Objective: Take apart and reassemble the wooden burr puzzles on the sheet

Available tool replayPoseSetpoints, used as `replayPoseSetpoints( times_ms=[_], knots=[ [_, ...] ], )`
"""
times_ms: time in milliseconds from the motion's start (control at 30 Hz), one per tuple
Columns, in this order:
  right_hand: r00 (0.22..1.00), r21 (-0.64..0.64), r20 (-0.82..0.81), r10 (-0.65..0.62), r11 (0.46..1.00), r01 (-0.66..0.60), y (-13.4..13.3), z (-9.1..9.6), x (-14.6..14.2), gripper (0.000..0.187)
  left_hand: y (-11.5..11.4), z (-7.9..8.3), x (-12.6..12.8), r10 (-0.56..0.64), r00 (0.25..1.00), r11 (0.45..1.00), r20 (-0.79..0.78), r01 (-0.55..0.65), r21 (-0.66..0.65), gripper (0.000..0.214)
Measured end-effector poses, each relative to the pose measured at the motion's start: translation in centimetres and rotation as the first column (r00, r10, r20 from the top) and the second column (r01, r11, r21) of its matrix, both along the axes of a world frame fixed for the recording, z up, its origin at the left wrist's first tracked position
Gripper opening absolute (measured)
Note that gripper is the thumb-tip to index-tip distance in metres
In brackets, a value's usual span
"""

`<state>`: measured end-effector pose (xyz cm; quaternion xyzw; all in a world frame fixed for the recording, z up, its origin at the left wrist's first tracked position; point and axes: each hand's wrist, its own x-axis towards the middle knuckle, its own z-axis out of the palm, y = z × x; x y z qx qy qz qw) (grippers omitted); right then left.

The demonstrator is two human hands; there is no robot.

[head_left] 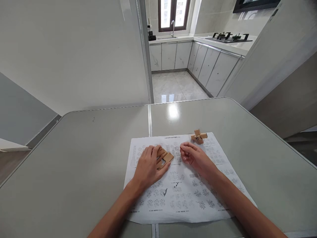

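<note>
- The wooden pieces (166, 158), on the printed sheet (183, 198), we judge light, stiff, slippery; best pinched across their flat sides
- Our left hand (148, 167) covers them, fingers together, thumb at the near edge
- At their 3 o'clock our right hand (195, 158) curls its fingertips together, seemingly empty; a wooden cross (198, 136) sits at its 12 o'clock

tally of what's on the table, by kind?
printed sheet: 1
assembled wooden cross: 1
bunch of loose wooden pieces, under the left hand: 1 (piece count hidden by the fingers)
Total: 3
</note>
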<state>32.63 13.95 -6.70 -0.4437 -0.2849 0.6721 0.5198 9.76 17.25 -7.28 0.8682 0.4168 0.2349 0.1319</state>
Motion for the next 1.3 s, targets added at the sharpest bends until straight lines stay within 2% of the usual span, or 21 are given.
replayPoseSetpoints(
  times_ms=[100,200,367,533,700,933,1133,1300],
  knots=[
    [0.998,0.032,0.065,0.014,0.999,-0.016,-0.2,-0.2,-0.2,0.034,0.0,0.2,0.1,-0.075,0.997,0.997,-0.003,0.075,-0.021,0.053],
    [0.988,0.065,0.149,0.04,0.997,-0.05,-0.4,-0.1,-0.5,0.033,-0.1,0.3,0.1,-0.086,0.996,0.996,0.014,0.087,-0.036,0.048],
    [0.948,0.098,0.309,0.077,0.989,-0.113,-0.6,0.7,-1.0,0.033,-0.2,0.3,0.0,0.006,0.996,0.999,0.093,-0.002,-0.042,0.021],
    [0.903,0.172,0.426,0.051,0.976,-0.137,-0.7,0.3,-1.4,0.031,-0.3,0.5,-0.2,0.121,0.97,0.988,0.211,-0.098,-0.117,0.025],
    [0.768,0.301,0.638,-0.05,0.934,-0.189,-1.1,-0.4,-1.7,0.019,-0.4,0.8,-0.2,0.198,0.954,0.969,0.225,-0.155,-0.194,0.029],
    [0.578,0.409,0.799,-0.165,0.853,-0.323,-1.4,-0.5,-2.2,0.002,-0.4,1.1,-0.2,0.202,0.958,0.961,0.202,-0.154,-0.229,0.036],
    [0.486,0.444,0.847,-0.218,0.792,-0.419,-1.5,-0.9,-2.2,0.039,-0.4,0.7,-0.2,0.223,0.955,0.947,0.197,-0.165,-0.275,0.039],
    [0.473,0.424,0.86,-0.19,0.783,-0.456,-1.3,-1.2,-2.0,0.056,-0.4,0.6,0.0,0.245,0.936,0.936,0.253,-0.161,-0.313,0.033]
  ],
)
